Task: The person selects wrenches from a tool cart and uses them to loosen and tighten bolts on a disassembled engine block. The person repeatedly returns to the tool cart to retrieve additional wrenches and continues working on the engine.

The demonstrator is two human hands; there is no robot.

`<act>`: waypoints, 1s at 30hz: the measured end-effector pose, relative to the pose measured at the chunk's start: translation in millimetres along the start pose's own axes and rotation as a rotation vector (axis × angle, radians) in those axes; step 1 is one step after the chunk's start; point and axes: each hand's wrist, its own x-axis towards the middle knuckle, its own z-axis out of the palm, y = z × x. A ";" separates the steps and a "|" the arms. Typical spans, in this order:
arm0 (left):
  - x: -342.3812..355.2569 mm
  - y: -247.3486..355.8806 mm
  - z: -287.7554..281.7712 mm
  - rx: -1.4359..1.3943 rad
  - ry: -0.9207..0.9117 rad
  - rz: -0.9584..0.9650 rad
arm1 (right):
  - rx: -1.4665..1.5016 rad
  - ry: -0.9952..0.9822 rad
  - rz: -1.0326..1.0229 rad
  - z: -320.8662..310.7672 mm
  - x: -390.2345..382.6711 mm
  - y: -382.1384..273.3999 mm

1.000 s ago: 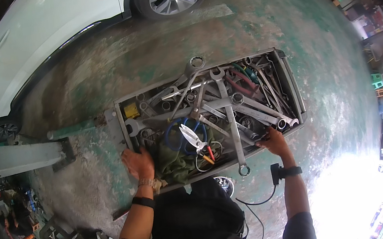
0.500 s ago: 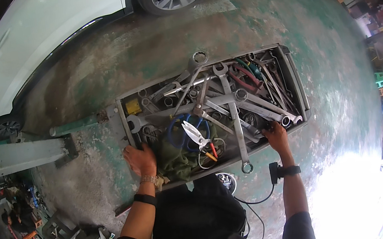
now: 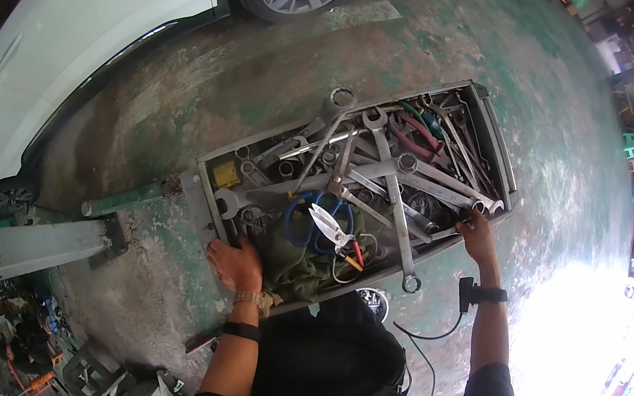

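Observation:
A long metal toolbox (image 3: 501,144) holds a jumble of wrenches (image 3: 397,211), pliers with red handles (image 3: 417,135), shears (image 3: 331,228), blue loops (image 3: 295,213), a yellow case (image 3: 226,173) and green cloth (image 3: 290,266). My left hand (image 3: 236,264), fingers curled, grips the box's left end. At the front right rim, my right hand (image 3: 478,236) is closed on the end of a wrench lying inside, fingertips partly hidden. One long wrench overhangs the front edge.
A white car (image 3: 63,63) stands beyond the box. A grey steel post (image 3: 24,249) is at left, with cluttered equipment (image 3: 76,386) below it. Stools (image 3: 632,145) and shelving line the right. A round container (image 3: 374,305) of metal pieces sits under the front edge.
My right hand has moved right along the front of the box. My left hand and the box appear slightly further right in view.

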 end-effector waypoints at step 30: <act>3.6 -1.3 -1.2 0.007 -0.090 -0.014 | 0.733 0.371 0.209 -62.3 -70.7 85.6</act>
